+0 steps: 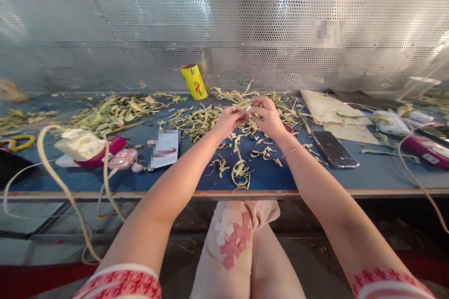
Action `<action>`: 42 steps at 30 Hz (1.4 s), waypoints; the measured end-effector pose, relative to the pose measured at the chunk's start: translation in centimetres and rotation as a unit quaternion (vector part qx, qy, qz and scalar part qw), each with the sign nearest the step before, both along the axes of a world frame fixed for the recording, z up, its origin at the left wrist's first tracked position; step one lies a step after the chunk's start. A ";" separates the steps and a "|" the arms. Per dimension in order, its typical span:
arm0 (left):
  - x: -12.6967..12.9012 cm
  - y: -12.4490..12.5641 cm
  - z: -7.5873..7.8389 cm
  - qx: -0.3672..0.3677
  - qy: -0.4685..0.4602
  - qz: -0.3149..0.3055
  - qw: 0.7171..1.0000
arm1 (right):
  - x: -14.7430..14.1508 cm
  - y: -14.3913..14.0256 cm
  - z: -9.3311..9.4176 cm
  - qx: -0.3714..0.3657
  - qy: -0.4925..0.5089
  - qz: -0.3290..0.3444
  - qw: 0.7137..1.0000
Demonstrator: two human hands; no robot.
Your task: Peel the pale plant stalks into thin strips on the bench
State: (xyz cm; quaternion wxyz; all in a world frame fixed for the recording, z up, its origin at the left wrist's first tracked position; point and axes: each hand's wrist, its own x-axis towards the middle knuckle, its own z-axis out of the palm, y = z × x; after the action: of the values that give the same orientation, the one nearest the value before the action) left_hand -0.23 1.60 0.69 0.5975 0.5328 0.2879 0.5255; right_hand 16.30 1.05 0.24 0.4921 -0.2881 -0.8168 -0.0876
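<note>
My left hand (231,120) and my right hand (268,116) meet above the middle of the blue table (206,180), fingertips pinched together. A small pale bit shows between them, too small to name. Around and beneath my hands lies a loose heap of dry, greenish strips (198,121) like withered leaves. Curled scraps (241,170) of the same stuff are scattered nearer the front edge. Just below my right hand, part of a red loop (288,128) shows; the rest is hidden.
A yellow tube (195,82) leans at the back. A phone (335,149) lies right, a screen-lit device (164,149) left. Cables, chargers and a pink case (123,159) crowd the left side. Cardboard (329,110) lies back right, before a perforated metal panel (224,23).
</note>
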 end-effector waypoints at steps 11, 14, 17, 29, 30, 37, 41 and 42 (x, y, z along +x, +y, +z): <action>0.5 -0.3 0.0 0.039 -0.020 0.044 0.998 | 0.1 0.0 0.3 -0.064 0.007 0.047 0.997; 0.5 -0.2 0.0 0.032 -0.018 0.033 0.999 | 0.0 -0.1 0.3 -0.084 0.034 0.045 0.995; 0.6 -0.1 -0.2 0.048 -0.003 0.035 0.998 | -0.1 -0.2 0.3 -0.104 0.069 0.054 0.991; 0.8 -0.6 -0.4 0.245 0.176 0.097 0.948 | -0.9 -0.1 0.3 -0.247 0.245 0.016 0.937; 0.8 -0.5 -0.5 0.236 0.175 0.096 0.951 | -1.0 -0.2 0.3 -0.262 0.256 0.020 0.930; 0.5 0.2 -1.1 0.221 0.162 0.123 0.954 | -1.5 0.3 0.0 -0.339 0.325 0.069 0.880; 0.4 0.2 -1.1 0.198 0.150 0.122 0.961 | -1.4 1.1 -0.7 -0.408 0.348 0.049 0.843; 0.4 0.2 -1.1 0.190 0.148 0.121 0.963 | -1.4 1.3 -0.8 -0.425 0.346 0.048 0.835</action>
State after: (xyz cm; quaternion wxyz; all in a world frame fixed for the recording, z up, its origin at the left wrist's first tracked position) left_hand 0.13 1.79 -0.38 0.3677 0.6701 0.3301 0.5539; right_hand 14.92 2.32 -0.55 0.5753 -0.4411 -0.5626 0.3974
